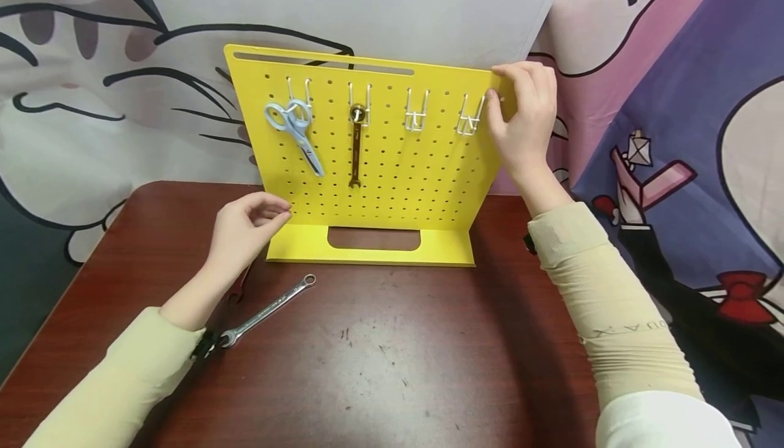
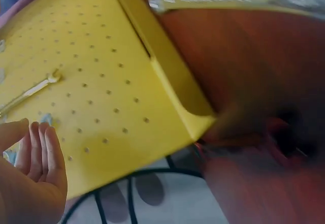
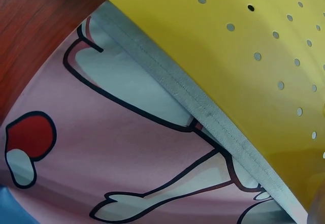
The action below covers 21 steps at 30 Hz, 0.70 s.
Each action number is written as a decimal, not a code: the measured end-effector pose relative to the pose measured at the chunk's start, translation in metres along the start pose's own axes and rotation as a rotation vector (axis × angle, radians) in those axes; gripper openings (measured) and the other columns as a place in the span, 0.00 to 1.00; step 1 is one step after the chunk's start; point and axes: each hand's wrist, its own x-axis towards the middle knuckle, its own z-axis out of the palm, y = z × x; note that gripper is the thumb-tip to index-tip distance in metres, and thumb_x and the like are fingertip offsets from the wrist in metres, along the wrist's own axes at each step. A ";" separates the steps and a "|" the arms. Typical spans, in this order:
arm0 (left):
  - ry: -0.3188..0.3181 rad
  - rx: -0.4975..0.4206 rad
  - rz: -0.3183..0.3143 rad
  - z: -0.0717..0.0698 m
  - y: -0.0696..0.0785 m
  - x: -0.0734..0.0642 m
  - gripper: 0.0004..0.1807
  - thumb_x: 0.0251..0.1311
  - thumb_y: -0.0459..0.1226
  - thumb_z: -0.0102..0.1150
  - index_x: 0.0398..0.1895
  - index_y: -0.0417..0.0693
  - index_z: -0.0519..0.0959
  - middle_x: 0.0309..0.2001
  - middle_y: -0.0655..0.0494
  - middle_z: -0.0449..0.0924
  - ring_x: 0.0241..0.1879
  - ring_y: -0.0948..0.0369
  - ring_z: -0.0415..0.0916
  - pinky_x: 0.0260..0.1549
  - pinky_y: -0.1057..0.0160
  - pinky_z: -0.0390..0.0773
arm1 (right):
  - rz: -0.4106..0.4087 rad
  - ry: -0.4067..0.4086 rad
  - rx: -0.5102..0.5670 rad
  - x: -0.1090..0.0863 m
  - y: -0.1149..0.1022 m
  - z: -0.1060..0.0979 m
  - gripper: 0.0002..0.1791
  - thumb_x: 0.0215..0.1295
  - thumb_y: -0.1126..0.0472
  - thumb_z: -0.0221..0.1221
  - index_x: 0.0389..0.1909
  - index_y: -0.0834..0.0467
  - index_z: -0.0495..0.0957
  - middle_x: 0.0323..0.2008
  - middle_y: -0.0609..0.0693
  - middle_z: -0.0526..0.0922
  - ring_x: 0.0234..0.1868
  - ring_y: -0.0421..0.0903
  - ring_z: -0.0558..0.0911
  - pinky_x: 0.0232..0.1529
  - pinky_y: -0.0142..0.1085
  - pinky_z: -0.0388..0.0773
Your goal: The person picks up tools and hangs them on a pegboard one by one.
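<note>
A yellow pegboard (image 1: 380,196) stands on the table, and my right hand (image 1: 527,118) grips its upper right corner, thumb on the front face. Close to the board's lower left edge is my left hand (image 1: 248,227), fingers loosely curved with nothing between them. Light blue scissors (image 1: 300,135) hang from the leftmost white hook. Beside them a dark shiny combination wrench (image 1: 356,152) hangs by its ring end. Two white hooks (image 1: 415,118) farther right hold nothing. A silver combination wrench (image 1: 269,312) lies on the table by my left wrist.
The reddish-brown table (image 1: 398,353) runs up to a cartoon-printed cloth (image 1: 67,114) behind and at the right. A small dark reddish item (image 1: 240,290) lies partly hidden behind my left wrist. The pegboard's base flange (image 1: 294,247) rests on the tabletop.
</note>
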 end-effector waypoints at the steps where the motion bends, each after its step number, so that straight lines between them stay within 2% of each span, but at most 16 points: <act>1: -0.004 0.027 0.006 -0.003 -0.004 -0.003 0.08 0.67 0.31 0.69 0.46 0.37 0.88 0.42 0.37 0.91 0.31 0.87 0.76 0.35 0.85 0.77 | 0.002 -0.002 -0.002 0.000 -0.001 0.000 0.15 0.71 0.62 0.60 0.53 0.65 0.84 0.50 0.66 0.83 0.54 0.63 0.75 0.64 0.43 0.69; 6: -0.020 0.118 0.016 -0.015 -0.021 -0.014 0.08 0.65 0.29 0.69 0.46 0.37 0.87 0.41 0.38 0.91 0.31 0.90 0.74 0.34 0.87 0.76 | 0.007 -0.009 -0.010 0.000 -0.002 -0.001 0.15 0.72 0.62 0.60 0.53 0.65 0.84 0.50 0.65 0.83 0.55 0.62 0.75 0.64 0.43 0.69; 12: -0.040 0.174 0.015 -0.025 -0.041 -0.024 0.11 0.61 0.27 0.73 0.46 0.37 0.87 0.41 0.39 0.91 0.32 0.90 0.73 0.35 0.88 0.74 | 0.005 -0.007 -0.008 -0.001 0.000 -0.001 0.15 0.72 0.62 0.60 0.53 0.65 0.84 0.49 0.65 0.83 0.54 0.62 0.75 0.64 0.43 0.69; 21: -0.069 0.263 -0.002 -0.032 -0.062 -0.030 0.13 0.59 0.29 0.76 0.46 0.37 0.86 0.41 0.39 0.90 0.33 0.88 0.71 0.35 0.88 0.72 | -0.006 -0.003 -0.004 0.000 0.000 0.000 0.15 0.72 0.63 0.60 0.53 0.65 0.84 0.49 0.65 0.83 0.54 0.62 0.75 0.64 0.43 0.69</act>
